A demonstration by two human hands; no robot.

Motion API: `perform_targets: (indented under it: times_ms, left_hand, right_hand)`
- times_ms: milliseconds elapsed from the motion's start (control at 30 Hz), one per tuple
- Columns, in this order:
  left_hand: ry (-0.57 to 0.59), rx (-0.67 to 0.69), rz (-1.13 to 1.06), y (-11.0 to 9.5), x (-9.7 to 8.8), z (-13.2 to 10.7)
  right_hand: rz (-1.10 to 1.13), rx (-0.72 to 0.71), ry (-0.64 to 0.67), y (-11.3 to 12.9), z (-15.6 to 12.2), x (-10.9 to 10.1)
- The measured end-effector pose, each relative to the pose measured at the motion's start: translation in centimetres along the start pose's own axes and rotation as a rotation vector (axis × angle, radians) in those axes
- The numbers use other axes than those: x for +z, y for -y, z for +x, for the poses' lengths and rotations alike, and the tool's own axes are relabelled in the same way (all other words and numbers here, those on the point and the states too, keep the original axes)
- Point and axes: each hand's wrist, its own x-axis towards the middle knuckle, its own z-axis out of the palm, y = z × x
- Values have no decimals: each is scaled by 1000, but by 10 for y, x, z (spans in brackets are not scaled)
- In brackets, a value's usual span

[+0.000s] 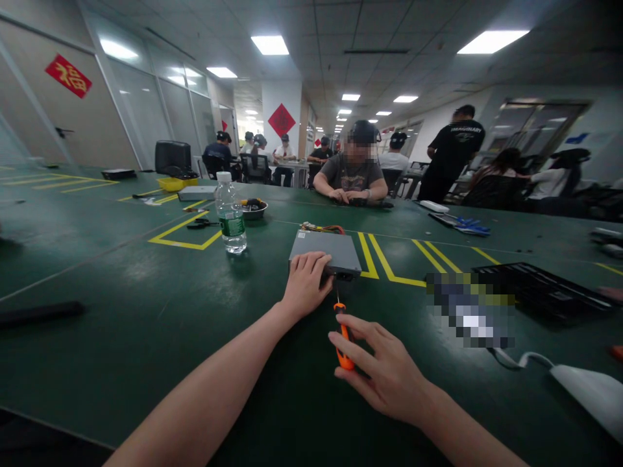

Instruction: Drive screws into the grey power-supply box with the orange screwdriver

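A grey metal computer power supply (pixel 324 248) lies flat on the green table, with coloured wires at its far side and a socket in its near face. My left hand (pixel 306 282) grips its near left corner, fingers over the top. In my right hand (pixel 382 360) is a screwdriver (pixel 344 344) with an orange and black handle, held lightly by the fingertips. Its shaft points away from me at the near face of the power supply. Whether the tip sits in a screw is too small to tell.
A water bottle (pixel 230 217) stands left of the power supply, with a bowl of tools (pixel 256 207) behind it. On the right lie a black panel (pixel 545 288), a blurred-out object (pixel 470 314) and a white mask (pixel 588 392). A person (pixel 353 172) sits opposite.
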Motion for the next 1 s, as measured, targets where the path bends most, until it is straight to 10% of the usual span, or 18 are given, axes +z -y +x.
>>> perform_targets:
  times_ms: [267,567,800,1000]
  left_hand:
    - [-32,12,-28,3,1,-2]
    - [-15,-47,-65,2,0,1]
    - [-1,-42,-88,3,-4,4]
    - [15,-34,-86,6,-2,4]
  right_hand:
    - [57,7,-109,1,2,1]
    - [89,72,105,4,-1,-6]
    - [89,24,-61,1,0,-2]
    - [108,108,131,3,-2,-4]
